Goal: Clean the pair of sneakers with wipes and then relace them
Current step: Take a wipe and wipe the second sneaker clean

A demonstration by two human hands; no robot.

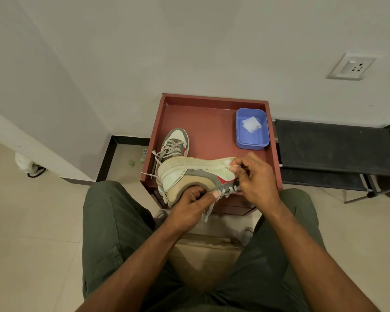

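Note:
A white, grey and red sneaker (189,174) lies on its side at the front of the red-brown table (212,115), sole turned away from me. My left hand (193,202) grips its collar, fingers inside the opening and thumb across the laces. My right hand (254,179) pinches a small white wipe (227,163) against the toe side. The second sneaker (175,143) stands upright behind it, laced, toe pointing away. A blue tray (252,143) at the table's back right holds folded white wipes (251,124).
The table has a raised rim and stands against the wall. A black rack (336,145) stands to its right. A wall socket (351,66) is above it. My knees in green trousers flank the table's front. Small bits of litter lie on the floor at left.

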